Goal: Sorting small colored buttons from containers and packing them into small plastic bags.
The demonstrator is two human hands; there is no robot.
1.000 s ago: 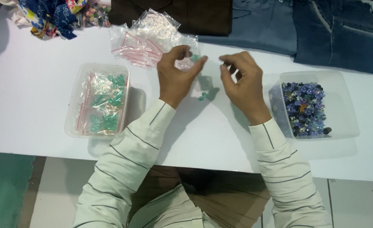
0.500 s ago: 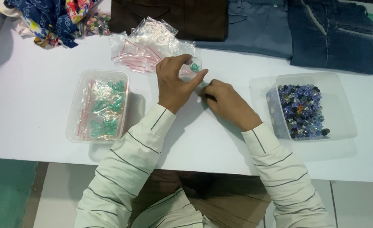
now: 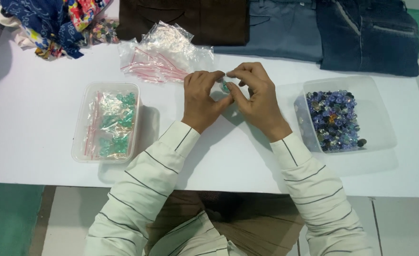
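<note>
Right between the fingertips sits a small green piece (image 3: 224, 87) – pinched by the left hand (image 3: 202, 100) and right hand (image 3: 254, 97) together above the white table (image 3: 34, 123). Nearby lie clear zip bags (image 3: 164, 59), a left tub of bagged green pieces (image 3: 106, 122) and a right tub of purple beads (image 3: 344, 116).

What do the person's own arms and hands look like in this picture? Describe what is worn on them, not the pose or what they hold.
Both arms wear long sleeves of pale cream cloth crossed by thin dark stripes, set wide apart. Each sleeve ends in a plain cuff at the wrist. The left hand and right hand are bare: no gloves, and no rings or watch can be seen.
</note>
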